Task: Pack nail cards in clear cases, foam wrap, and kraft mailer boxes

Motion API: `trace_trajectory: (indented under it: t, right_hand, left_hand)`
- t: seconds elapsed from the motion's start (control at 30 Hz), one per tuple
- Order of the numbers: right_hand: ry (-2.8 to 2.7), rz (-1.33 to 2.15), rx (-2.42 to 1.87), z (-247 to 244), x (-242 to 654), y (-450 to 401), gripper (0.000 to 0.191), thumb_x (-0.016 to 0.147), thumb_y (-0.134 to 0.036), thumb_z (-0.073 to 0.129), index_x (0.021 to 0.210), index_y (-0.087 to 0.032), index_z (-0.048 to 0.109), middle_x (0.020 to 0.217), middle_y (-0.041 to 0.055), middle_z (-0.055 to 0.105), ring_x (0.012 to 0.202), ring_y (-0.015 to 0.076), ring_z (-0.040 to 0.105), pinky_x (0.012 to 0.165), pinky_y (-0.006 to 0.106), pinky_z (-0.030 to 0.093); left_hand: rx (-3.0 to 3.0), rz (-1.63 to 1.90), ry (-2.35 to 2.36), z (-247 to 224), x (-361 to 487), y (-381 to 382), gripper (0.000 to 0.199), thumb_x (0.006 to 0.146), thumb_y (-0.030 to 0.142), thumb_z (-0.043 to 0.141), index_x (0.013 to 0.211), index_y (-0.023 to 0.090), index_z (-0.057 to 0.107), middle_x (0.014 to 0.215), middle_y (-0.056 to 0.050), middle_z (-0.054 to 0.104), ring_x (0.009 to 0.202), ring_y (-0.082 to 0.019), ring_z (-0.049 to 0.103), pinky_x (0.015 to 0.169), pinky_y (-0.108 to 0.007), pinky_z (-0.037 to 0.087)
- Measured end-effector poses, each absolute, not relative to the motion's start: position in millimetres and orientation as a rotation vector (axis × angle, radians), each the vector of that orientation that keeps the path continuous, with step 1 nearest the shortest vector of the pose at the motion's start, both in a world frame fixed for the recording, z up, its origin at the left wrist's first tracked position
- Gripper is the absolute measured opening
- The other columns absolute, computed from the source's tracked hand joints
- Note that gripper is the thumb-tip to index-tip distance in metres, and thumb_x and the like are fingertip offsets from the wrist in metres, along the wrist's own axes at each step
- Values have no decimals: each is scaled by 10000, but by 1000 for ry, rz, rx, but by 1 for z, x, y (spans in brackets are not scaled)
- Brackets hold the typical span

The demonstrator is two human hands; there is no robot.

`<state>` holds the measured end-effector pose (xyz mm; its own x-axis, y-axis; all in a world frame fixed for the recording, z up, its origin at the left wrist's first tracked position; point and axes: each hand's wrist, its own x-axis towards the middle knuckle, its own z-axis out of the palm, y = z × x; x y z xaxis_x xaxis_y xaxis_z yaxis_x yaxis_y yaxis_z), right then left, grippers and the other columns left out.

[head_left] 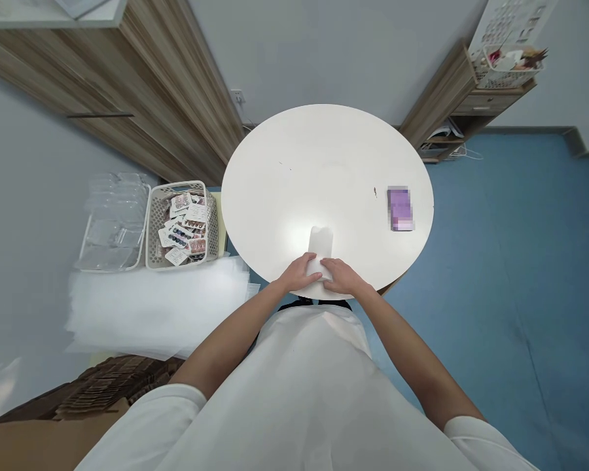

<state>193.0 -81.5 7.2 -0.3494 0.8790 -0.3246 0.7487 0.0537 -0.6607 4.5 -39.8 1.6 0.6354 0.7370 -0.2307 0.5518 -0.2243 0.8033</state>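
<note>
A narrow white sheet (321, 241), perhaps folded paper or thin foam, lies at the near edge of the white oval table (319, 150). Its far end looks slightly raised and wavy. My left hand (298, 273) grips its left side, with thumb and forefinger on the near half. From the right, my right hand (343, 275) holds the opposite side, its fingertips bent over the sheet. The two thumbs lie close to each other near the table's edge. Whether anything lies under or inside the sheet is hidden.
A blurred purple box (400, 208) lies on the table's right side. At left stand a white basket (211, 222) of carded nail sets, clear plastic trays (115, 226) and stacked translucent sheets (152, 304). Cardboard (53, 438) fills the lower left; a shelf unit (451, 98) stands back right.
</note>
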Motion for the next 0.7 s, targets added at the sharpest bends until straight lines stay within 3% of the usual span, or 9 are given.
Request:
trace_trajectory:
  t: [0.1, 0.2, 0.4, 0.57, 0.7]
  right_hand:
    - [-1950, 1405, -1685, 14, 201, -71, 332, 752, -322, 456, 1050, -209, 549, 1054, 62, 592, 943, 231, 528, 793, 362, 416]
    - [-1625, 1550, -1801, 12, 202, -58, 320, 800, -413, 366, 972, -227, 562, 977, 33, 611, 840, 202, 547, 708, 325, 430]
    - [-1253, 1431, -2128, -1, 189, -36, 432, 805, -530, 324, 1024, -197, 492, 1014, 78, 596, 848, 217, 546, 715, 326, 418]
    - [-1156, 1300, -2236, -4, 176, -37, 468, 813, -484, 347, 1158, -167, 358, 986, 107, 589, 864, 241, 554, 735, 347, 423]
    - [-1289, 1067, -2213, -5, 169, -52, 494, 805, -384, 403, 1240, -181, 288, 1173, 126, 456, 987, 240, 504, 797, 369, 424]
  left_hand:
    - [1702, 338, 1056, -1, 0, -37, 504, 670, 429, 611, 1097, 194, 483, 1110, -72, 560, 1002, -212, 536, 865, -342, 430]
    - [1537, 401, 1147, -9, 5, -31, 324, 726, 390, 558, 984, 197, 525, 988, -47, 612, 900, -180, 580, 807, -323, 455]
    - [1377, 357, 1457, -18, 21, -13, 322, 729, 369, 569, 996, 204, 498, 900, -36, 628, 798, -160, 593, 721, -296, 458]
    - [1382, 271, 1577, -18, 29, -8, 230, 743, 378, 543, 893, 204, 531, 868, -25, 631, 799, -159, 583, 684, -274, 435]
    - [1432, 261, 1656, -14, 33, -10, 221, 734, 379, 545, 859, 197, 545, 896, -29, 624, 832, -162, 574, 688, -265, 421]
